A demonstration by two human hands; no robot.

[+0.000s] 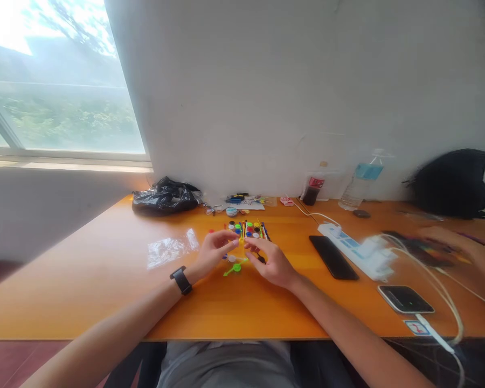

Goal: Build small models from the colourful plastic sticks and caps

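My left hand [215, 251], with a black watch on its wrist, and my right hand [269, 261] meet over the orange table [105, 280]. Their fingertips pinch a small yellow piece [241, 242] between them. Just below the hands lies a green stick-and-disc piece [234, 268]. Right behind the hands sits a cluster of small coloured discs and sticks [248, 229]. What else the fingers hold is too small to make out.
A black plastic bag [164, 196] lies at the back left and a clear plastic sheet [170, 249] left of the hands. A black phone [333, 257], a white power strip [353, 245], a second phone on a cable [405, 298] and bottles [361, 186] are to the right. Another person's hand [456, 242] works at far right.
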